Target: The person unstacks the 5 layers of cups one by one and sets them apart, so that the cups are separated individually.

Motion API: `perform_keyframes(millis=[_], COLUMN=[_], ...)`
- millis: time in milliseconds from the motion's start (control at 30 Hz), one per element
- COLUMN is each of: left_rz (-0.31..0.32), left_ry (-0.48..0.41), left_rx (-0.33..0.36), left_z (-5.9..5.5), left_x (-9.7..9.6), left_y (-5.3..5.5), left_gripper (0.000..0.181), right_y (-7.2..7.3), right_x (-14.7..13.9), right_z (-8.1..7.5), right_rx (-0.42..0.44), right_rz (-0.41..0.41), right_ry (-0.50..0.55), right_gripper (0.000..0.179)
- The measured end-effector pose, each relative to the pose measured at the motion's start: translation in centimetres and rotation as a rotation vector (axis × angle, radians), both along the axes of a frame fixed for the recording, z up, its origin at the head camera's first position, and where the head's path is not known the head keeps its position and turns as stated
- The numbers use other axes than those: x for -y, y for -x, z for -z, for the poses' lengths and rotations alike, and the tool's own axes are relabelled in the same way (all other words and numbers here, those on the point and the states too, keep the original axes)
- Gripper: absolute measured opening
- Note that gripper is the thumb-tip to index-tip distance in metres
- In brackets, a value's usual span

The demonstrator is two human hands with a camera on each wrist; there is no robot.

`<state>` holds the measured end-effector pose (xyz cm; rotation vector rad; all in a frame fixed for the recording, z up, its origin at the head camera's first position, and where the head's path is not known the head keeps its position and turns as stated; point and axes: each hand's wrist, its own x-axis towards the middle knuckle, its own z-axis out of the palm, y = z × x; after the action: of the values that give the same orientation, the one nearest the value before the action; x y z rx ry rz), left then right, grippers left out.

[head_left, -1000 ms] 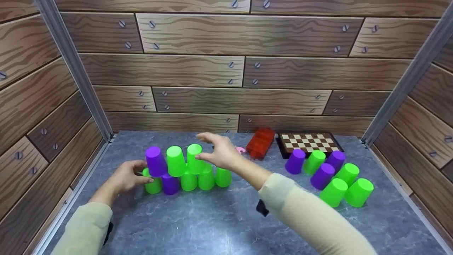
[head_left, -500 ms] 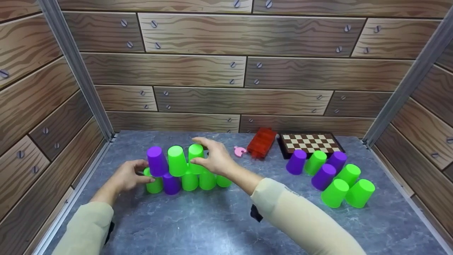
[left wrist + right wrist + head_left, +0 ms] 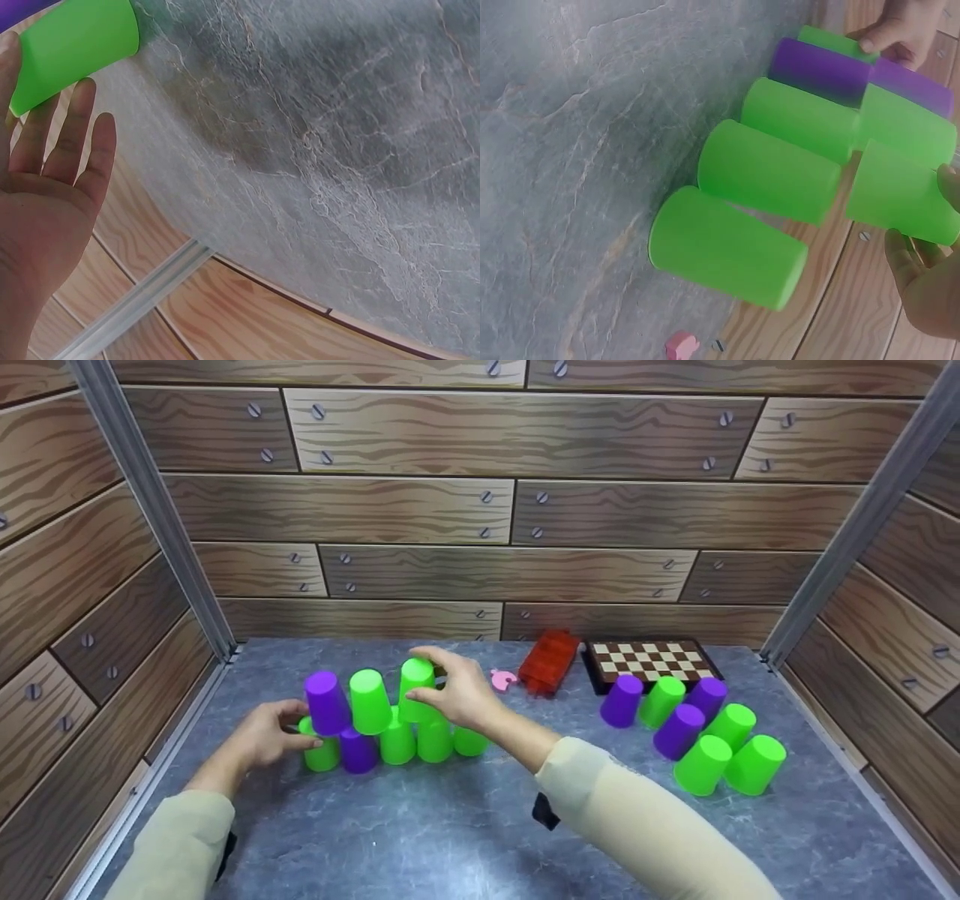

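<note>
My right hand [image 3: 457, 690] holds an upside-down green cup [image 3: 417, 679] between thumb and fingers, at the right end of the upper row. In the right wrist view this green cup [image 3: 892, 187] stands close above the bottom-row cups. On its left are a green cup [image 3: 370, 701] and a purple cup [image 3: 328, 703], both resting on the lower row. That row has a purple cup [image 3: 360, 750] among several green cups [image 3: 397, 741]. My left hand [image 3: 262, 733] is around the leftmost bottom green cup [image 3: 79, 49], thumb in front and fingers behind.
Several loose purple and green cups [image 3: 703, 765] stand upside down at the right. Behind them lies a checkered board [image 3: 652, 660], beside a red translucent box [image 3: 549, 662] and a small pink piece [image 3: 502, 679]. Wood-patterned walls [image 3: 420, 510] enclose the grey table [image 3: 420, 825].
My right hand has moved slightly left onto the upper-row green cup, which now sits a little higher and tilted differently. My left hand has stayed at the bottom green cup.
</note>
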<state>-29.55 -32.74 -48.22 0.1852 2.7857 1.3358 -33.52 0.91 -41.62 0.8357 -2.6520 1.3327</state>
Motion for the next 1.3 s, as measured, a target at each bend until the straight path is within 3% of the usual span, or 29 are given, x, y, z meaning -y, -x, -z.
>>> perform_keyframes(millis=[267, 500, 667, 867, 1300], left_rz=[-0.005, -0.003, 0.001, -0.002, 0.021], left_ry=[0.008, 0.011, 0.008, 0.008, 0.008], left_rx=[0.011, 0.025, 0.027, 0.022, 0.003], left_z=[-0.1, 0.0, 0.0, -0.2, -0.2], left_x=[-0.2, -0.4, -0.4, -0.1, -0.2], left_y=[-0.2, -0.1, -0.1, -0.3, -0.4], left_gripper=[0.053, 0.053, 0.052, 0.054, 0.054], right_y=[-0.9, -1.5, -2.1, -2.5, -3.0], right_x=[-4.3, -10.2, -15.6, -21.1, -28.7], right_z=[-0.6, 0.1, 0.7, 0.8, 1.3], right_rx=[-0.063, -0.092, -0.096, -0.103, -0.079], right_rz=[0.029, 0.099, 0.178, 0.206, 0.236], right_ry=[0.052, 0.121, 0.018, -0.055, -0.155], right_gripper=[0.058, 0.060, 0.061, 0.062, 0.058])
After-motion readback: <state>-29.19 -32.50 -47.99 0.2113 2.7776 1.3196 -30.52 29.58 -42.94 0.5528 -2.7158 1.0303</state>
